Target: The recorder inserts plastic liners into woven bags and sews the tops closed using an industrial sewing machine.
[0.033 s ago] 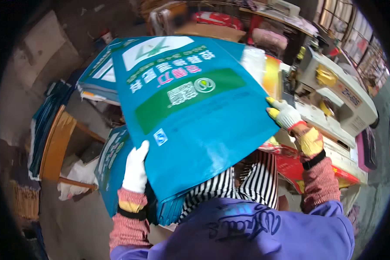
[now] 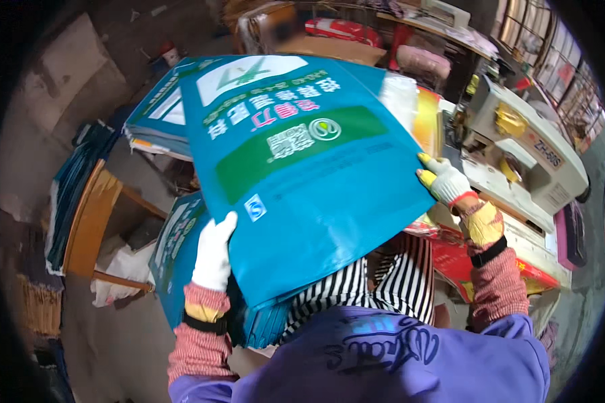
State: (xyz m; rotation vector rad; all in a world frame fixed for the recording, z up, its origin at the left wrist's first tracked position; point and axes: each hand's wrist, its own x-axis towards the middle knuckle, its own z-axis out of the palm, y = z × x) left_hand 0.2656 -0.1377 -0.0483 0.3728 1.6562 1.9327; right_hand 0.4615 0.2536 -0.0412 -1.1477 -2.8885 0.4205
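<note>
A large teal woven sack [image 2: 316,221] with a green band and a white panel spreads flat across my lap and the work surface. My left hand [image 2: 213,252], in a white glove, pinches its near left edge, thumb on top and the other fingers hidden beneath. At its right edge my right hand [image 2: 445,180], in a white glove with yellow fingertips, grips the margin; part of those fingers is hidden too. Under the sack's far left side lies a stack of similar sacks [image 2: 156,138]. More folded teal sacks [image 2: 265,327] hang below its near edge by my legs.
To the right stands a white industrial sewing machine [image 2: 534,144] on its table, close to my right hand. A wooden stand [image 2: 87,225] with dark sacks over it is at the left. Farther back are a pink roll [image 2: 423,62] and a red bundle [image 2: 343,30].
The view has shifted slightly, so everything sits a little differently in the picture. Both hands keep their hold on the sack.
</note>
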